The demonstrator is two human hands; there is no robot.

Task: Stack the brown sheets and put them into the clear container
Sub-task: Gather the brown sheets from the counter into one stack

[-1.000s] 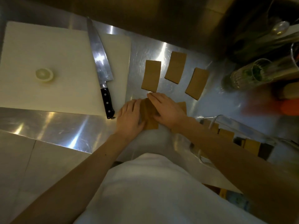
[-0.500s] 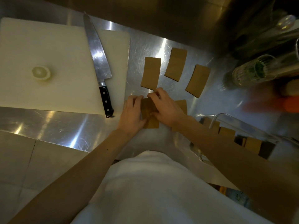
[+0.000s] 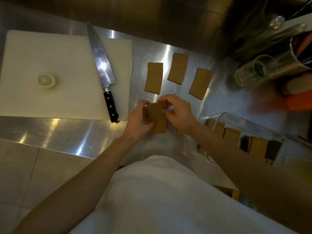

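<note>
Both hands hold a small stack of brown sheets (image 3: 157,118) just above the steel counter. My left hand (image 3: 139,121) grips its left edge from below, and my right hand (image 3: 178,112) pinches its top right corner. Three single brown sheets lie flat beyond the hands: one on the left (image 3: 154,78), one in the middle (image 3: 178,68), one on the right (image 3: 200,83). Another sheet (image 3: 181,131) lies partly hidden under my right wrist. The clear container (image 3: 249,124) stands at the right, with several brown sheets (image 3: 232,136) upright inside it.
A white cutting board (image 3: 64,73) lies at the left with a chef's knife (image 3: 103,71) and a lemon half (image 3: 46,81) on it. Glasses (image 3: 251,71) and metal tools crowd the back right corner. An orange object (image 3: 298,103) lies at the right edge.
The hands pressed flat on sheets on the counter before. Now they have lifted the stack, and its upper end tilts up between the fingers.
</note>
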